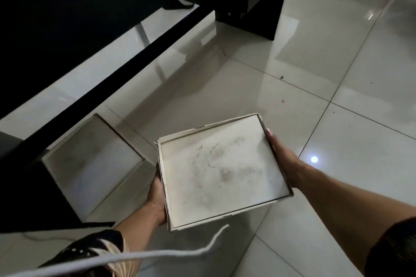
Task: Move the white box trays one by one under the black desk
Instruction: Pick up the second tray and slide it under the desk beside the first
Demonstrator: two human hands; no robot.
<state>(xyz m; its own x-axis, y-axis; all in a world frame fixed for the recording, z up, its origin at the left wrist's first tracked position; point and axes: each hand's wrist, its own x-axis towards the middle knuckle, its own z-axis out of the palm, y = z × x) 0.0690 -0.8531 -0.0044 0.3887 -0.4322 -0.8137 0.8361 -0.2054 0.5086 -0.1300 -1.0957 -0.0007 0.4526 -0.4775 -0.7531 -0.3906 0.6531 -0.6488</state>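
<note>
A shallow white cardboard box tray [224,172], rectangular, open-topped and smudged with grey dust across its base, is held level above a glossy pale tiled floor [337,56]. The left hand [156,195] closes around the tray's left rim, fingers tucked beneath; the right hand [281,155] lies flat along the right wall, fingers extended, pressing inward. A second white tray [94,162] rests on the floor just left of the held one, partly beneath the front edge of the black worktop [67,29]. A white cord [157,254] crosses the foreground.
</note>
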